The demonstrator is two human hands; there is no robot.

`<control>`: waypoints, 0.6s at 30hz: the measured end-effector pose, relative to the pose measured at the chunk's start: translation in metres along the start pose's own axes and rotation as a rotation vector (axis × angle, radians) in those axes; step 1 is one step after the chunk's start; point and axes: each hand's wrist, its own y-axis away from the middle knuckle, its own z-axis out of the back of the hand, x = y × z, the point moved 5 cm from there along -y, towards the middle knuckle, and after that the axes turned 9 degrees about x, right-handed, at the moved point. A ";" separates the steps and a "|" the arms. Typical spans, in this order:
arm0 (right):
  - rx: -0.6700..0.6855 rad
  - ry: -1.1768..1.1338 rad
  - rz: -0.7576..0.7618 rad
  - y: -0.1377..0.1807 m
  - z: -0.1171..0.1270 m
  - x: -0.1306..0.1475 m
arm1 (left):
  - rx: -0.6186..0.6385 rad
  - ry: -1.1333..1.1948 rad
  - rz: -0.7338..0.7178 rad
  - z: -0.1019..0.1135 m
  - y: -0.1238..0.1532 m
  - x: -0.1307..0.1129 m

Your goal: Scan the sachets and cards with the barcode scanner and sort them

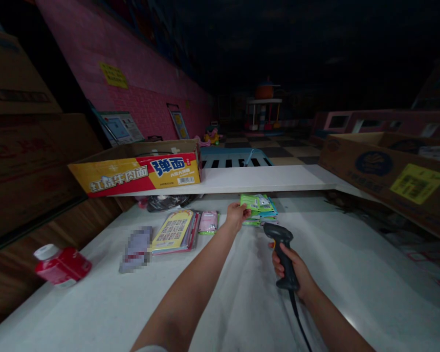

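Observation:
My left hand [236, 215] reaches to the back of the white table, its fingers closed on the edge of a green packet [252, 202]. That packet lies over a small pile of similar green and blue packets [268, 215]. In my right hand [294, 268] is a black barcode scanner [286, 264], gripped by its handle, head up and tilted toward the packets. Its cable runs down toward me. Left of my left hand lies a pink packet [209, 221], beside a stack of booklets with a yellow cover [174, 230].
A red bottle with a white cap [60, 266] is at the left, near a blurred-out item [136, 249]. Along the back runs a raised white ledge [264, 180]. A yellow-and-red noodle carton [143, 171] sits on its left, a brown cardboard box [381, 168] at the right.

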 end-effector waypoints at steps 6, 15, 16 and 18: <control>-0.004 0.011 -0.009 0.000 0.000 0.000 | -0.059 -0.061 -0.019 -0.017 -0.018 0.013; 0.008 0.012 0.006 0.000 -0.001 0.001 | -0.110 -0.293 -0.052 -0.002 -0.011 0.022; 0.008 0.014 0.004 0.000 0.000 0.001 | -0.114 -0.310 -0.060 -0.001 -0.010 0.022; 0.006 0.023 -0.003 -0.001 0.001 0.000 | -0.117 -0.336 -0.074 0.000 -0.009 0.021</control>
